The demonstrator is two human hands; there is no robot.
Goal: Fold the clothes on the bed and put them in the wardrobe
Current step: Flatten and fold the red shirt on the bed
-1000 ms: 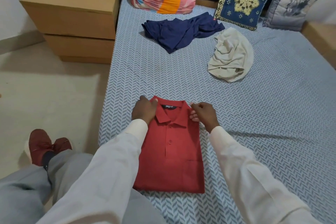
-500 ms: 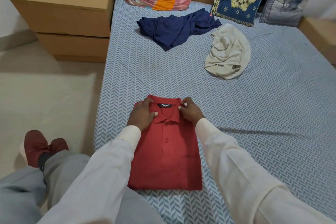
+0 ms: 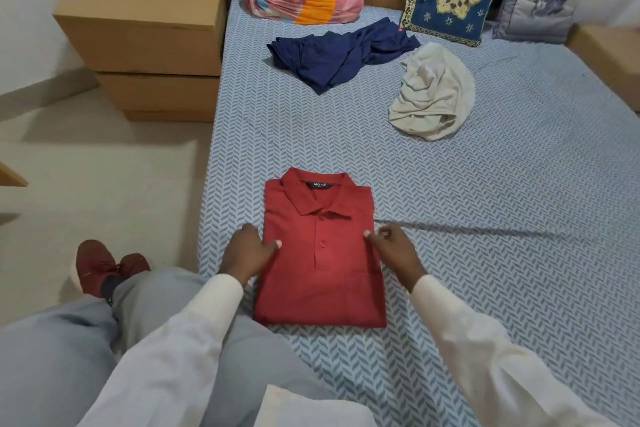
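Grip: folded red knit polo shirt (image 3: 322, 288) | left hand (image 3: 249, 253) pinches 9 o'clock edge, thumb on top | right hand (image 3: 393, 250) pinches 3 o'clock edge | likely holding folds for lifting.

Red polo shirt (image 3: 322, 253) seen as matt knitted cloth, bed sheet (image 3: 485, 218) made of smooth printed woven cloth, navy garment (image 3: 332, 55) at 12 o'clock and cream garment (image 3: 433, 94) at 1 o'clock shown in soft, crumpled matt cloth, drawer unit (image 3: 149, 28) at 10 o'clock finished in matt wood-look board, shoes (image 3: 100, 263) at 8 o'clock given a faint leather-like sheen
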